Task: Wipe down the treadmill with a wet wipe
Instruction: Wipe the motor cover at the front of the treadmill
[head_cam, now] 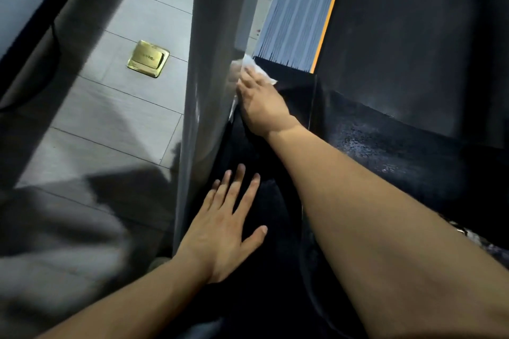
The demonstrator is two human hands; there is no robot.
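Note:
The treadmill fills the right half of the head view: a grey upright post [209, 63], a glossy black base cover [275, 270], a grey ribbed side rail [297, 14] with an orange stripe, and the black belt [413, 22]. My right hand [261, 104] reaches forward and presses a white wet wipe [254, 64] flat against the foot of the upright, where it meets the black cover. Only the wipe's far edge shows beyond my fingers. My left hand [225, 223] lies flat with spread fingers on the black cover, nearer to me.
Grey floor tiles [124, 107] lie left of the upright, with a brass floor socket cover [148, 58] set in them. A dark diagonal bar [41, 44] crosses the upper left. Blurred grey fabric [55, 256] covers the lower left corner.

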